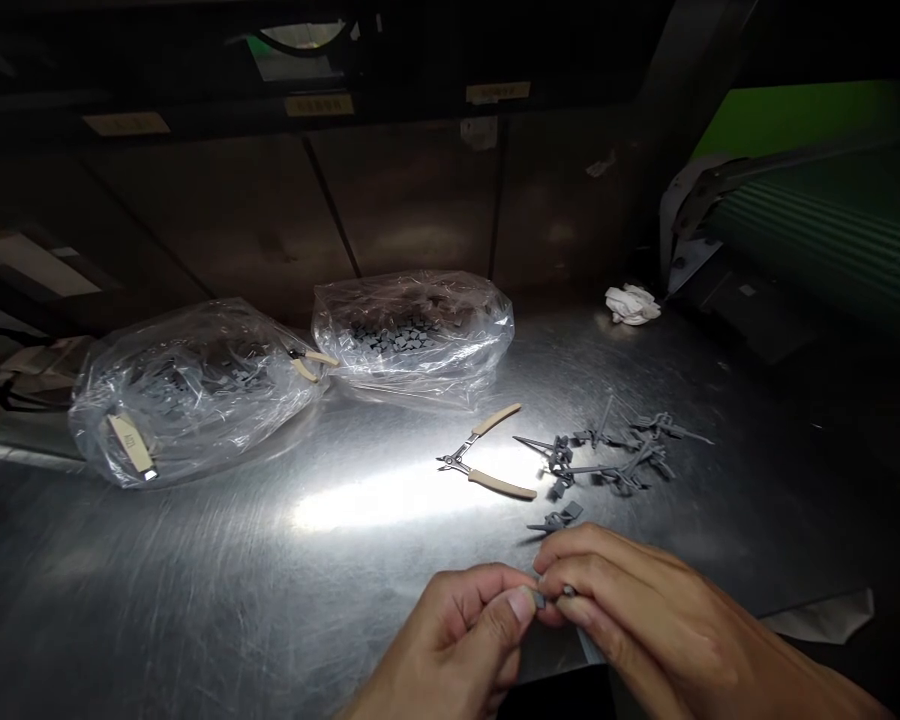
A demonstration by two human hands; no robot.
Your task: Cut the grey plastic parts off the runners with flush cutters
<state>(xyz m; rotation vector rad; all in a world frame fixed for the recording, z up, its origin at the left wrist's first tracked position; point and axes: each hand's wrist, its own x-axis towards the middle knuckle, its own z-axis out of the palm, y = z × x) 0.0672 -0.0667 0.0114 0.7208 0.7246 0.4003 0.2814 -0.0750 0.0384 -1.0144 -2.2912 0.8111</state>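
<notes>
Two bare hands are seen closest to the head camera, the left hand and the right hand brought together just above a brushed steel table. A small gray plastic part is pinched between them: the left thumb and forefinger are closed on one end, and the right fingertips are curled closed on the other. Its exact shape is mostly hidden by the fingers, but it is being held and worked by hand, with no tool in either hand.

Just beyond the hands lies a loose gray piece, and farther on a heap of gray plastic runners and parts is spread on the steel. Cream-handled side cutters lie to the left of that heap, and a second pair rests against a clear plastic bag of gray pieces. A second bag sits behind it. A white crumpled cloth lies near the back edge. Pale labels are fixed along the dark panel above, but no writing on them can be read.
</notes>
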